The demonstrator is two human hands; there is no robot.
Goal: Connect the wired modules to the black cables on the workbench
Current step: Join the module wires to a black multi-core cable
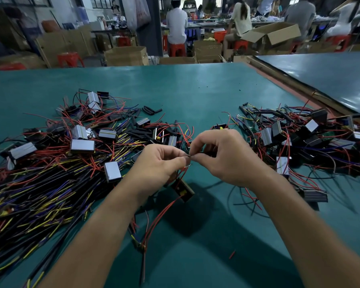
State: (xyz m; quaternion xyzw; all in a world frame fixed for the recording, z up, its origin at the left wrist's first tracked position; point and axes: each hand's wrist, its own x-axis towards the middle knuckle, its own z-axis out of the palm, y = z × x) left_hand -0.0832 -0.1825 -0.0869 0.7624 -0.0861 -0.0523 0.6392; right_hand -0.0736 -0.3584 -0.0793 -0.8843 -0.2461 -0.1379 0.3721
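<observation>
Well, the left heap of black cables (50, 183) and foil-faced modules (82, 146) crowds the left forearm, so a loose lead could snag there on any pull back. The left hand (160, 163) pinches a red lead (182, 173), thumb to forefinger. Its wired module (184, 189) hangs below the hands; I can't tell if it touches the green workbench (195, 90). Its weight could tug the lead free. The right hand (227, 156) pinches what looks like a black cable end (190, 156), tips meeting; the joint is too small to read. The right heap (299, 138) sits near the right wrist. Free room: bare mat between the heaps and toward the body. The bench seam is far right, well apart.
</observation>
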